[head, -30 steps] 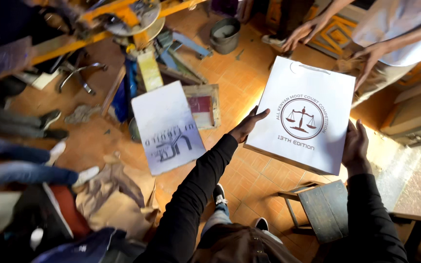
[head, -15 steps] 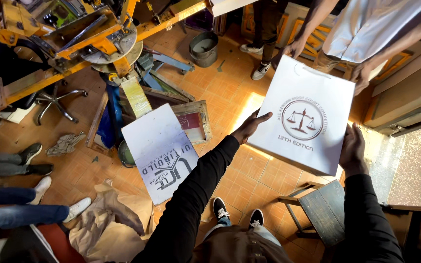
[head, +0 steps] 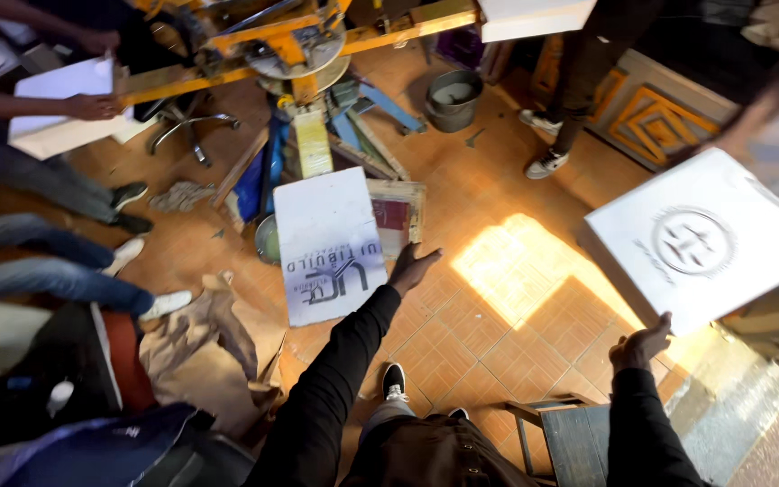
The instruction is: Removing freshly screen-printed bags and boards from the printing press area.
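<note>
A white paper bag with a round grey emblem (head: 705, 239) hangs tilted and blurred at the right. My right hand (head: 642, 344) grips its lower corner from below, and another person's blurred arm (head: 768, 117) reaches it from the upper right. My left hand (head: 414, 266) is stretched forward with fingers apart and holds nothing. It hovers just right of a second white bag with dark lettering (head: 331, 243), which stands on the tiled floor. Both my sleeves are black.
An orange and yellow printing carousel (head: 299, 45) stands at the top, with a grey bucket (head: 453, 95) beside it. Another person holds white sheets (head: 60, 104) at the upper left. Crumpled brown paper (head: 209, 352) lies left, and a grey stool (head: 570, 437) stands below my right arm.
My left hand has let go of the emblem bag, which has swung away to the right. My right hand stays on its lower corner. The view has shifted toward the lettered bag.
</note>
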